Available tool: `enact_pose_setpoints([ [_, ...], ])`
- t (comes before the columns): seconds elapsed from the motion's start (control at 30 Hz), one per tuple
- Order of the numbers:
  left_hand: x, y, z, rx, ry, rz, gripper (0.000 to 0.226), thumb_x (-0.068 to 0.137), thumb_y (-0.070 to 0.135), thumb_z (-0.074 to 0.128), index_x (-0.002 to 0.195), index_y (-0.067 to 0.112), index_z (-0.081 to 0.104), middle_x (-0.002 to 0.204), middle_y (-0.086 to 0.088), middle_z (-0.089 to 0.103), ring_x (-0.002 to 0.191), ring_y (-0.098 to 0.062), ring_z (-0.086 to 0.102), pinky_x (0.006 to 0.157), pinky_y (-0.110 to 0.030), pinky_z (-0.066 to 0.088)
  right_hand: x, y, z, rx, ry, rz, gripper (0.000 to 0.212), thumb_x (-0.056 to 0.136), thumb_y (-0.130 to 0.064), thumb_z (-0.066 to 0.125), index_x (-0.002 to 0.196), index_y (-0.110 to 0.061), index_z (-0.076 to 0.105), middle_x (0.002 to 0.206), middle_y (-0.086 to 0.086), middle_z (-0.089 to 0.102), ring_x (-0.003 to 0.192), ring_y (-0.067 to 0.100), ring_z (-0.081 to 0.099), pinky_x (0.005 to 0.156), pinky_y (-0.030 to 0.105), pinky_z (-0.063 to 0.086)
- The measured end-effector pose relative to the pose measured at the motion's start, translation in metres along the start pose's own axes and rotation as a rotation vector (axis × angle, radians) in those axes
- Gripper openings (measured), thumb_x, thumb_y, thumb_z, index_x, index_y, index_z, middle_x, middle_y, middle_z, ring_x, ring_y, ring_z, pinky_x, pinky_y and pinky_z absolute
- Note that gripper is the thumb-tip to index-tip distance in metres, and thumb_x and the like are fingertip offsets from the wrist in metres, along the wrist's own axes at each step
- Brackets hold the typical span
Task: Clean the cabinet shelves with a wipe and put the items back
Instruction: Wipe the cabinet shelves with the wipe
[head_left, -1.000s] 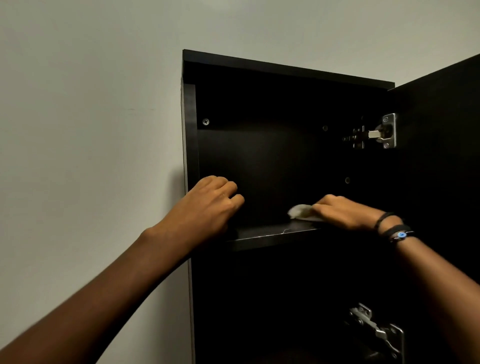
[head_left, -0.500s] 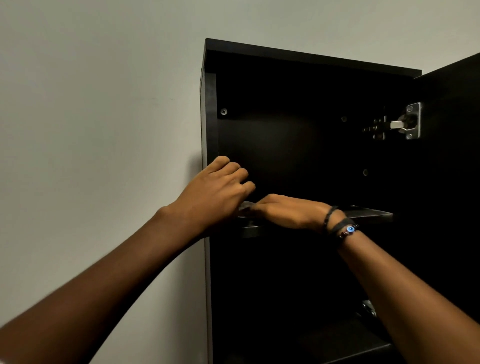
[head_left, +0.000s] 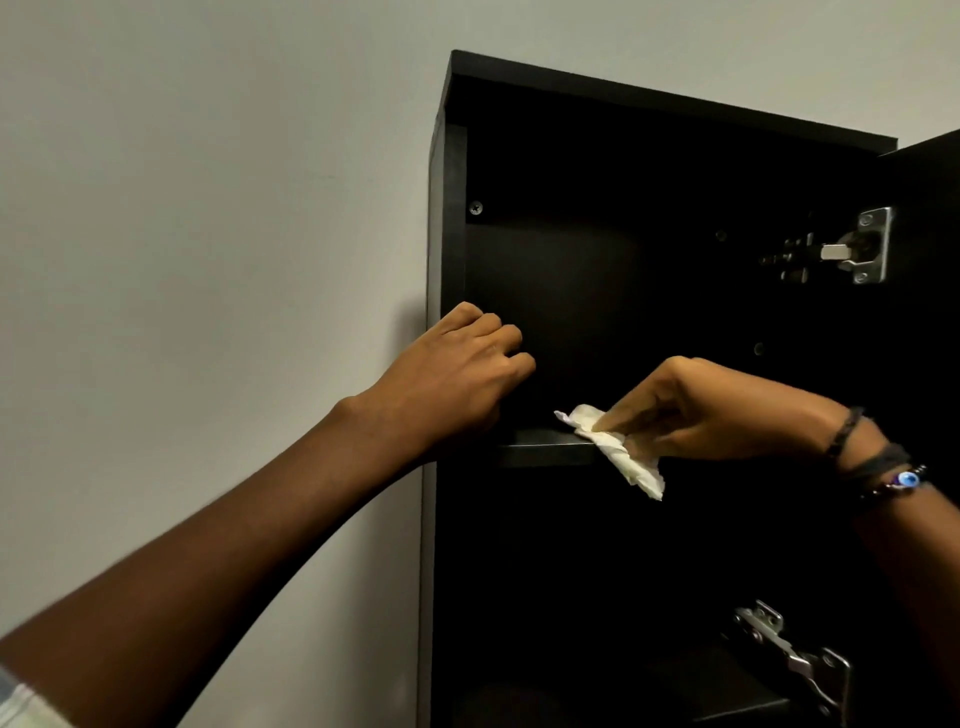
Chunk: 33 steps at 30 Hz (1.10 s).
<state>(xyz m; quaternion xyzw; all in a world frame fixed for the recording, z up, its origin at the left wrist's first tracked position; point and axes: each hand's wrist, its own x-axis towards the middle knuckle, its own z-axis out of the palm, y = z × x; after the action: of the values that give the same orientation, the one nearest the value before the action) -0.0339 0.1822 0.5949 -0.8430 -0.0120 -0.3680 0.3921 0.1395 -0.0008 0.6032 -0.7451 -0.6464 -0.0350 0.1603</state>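
My right hand (head_left: 717, 410), pinching the wipe (head_left: 618, 452), came back from the left end to the front edge of the top shelf (head_left: 540, 447). The left hand (head_left: 457, 374) is curled at that end; its grip I cannot tell. This shelf seems almost done.

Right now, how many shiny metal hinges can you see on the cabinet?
2. The upper hinge sits high on the right, where the open door joins the cabinet; the lower hinge is near the bottom right corner. More may be hidden below the picture.
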Motion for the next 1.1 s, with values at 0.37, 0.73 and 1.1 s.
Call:
enact_pose_setpoints([
  [0.37,0.007,0.003,-0.009,-0.118,0.016,-0.089,0.045,0.083,0.022,0.03,0.112,0.014,0.063,0.105,-0.008,0.065,0.091,-0.025,0.061,0.086,-0.036,0.043,0.045,-0.068,0.062,-0.091,0.187,-0.253,0.013,0.093,-0.025,0.056,0.095,-0.025,0.07,0.086,-0.009,0.063,0.074,0.007,0.059,0.065,0.024,0.05],
  [0.73,0.031,0.038,0.007,-0.15,-0.082,-0.125,0.038,0.093,0.03,0.041,0.131,0.025,0.043,0.127,0.001,0.051,0.115,-0.017,0.048,0.092,-0.032,0.035,-0.045,0.077,-0.009,-0.289,0.185,0.545,0.035,0.097,-0.034,0.04,0.099,-0.014,0.068,0.1,0.013,0.066,0.089,0.028,0.062,0.077,0.035,0.049],
  [1.1,0.047,0.045,0.038,-0.598,-0.286,-0.271,0.036,0.093,0.022,0.04,0.128,0.026,0.049,0.125,0.0,0.053,0.114,-0.014,0.049,0.098,-0.034,0.043,-0.02,0.077,-0.011,-0.219,0.087,0.569,0.033,0.098,-0.028,0.04,0.116,-0.01,0.062,0.104,0.01,0.063,0.087,0.024,0.062,0.073,0.03,0.049],
])
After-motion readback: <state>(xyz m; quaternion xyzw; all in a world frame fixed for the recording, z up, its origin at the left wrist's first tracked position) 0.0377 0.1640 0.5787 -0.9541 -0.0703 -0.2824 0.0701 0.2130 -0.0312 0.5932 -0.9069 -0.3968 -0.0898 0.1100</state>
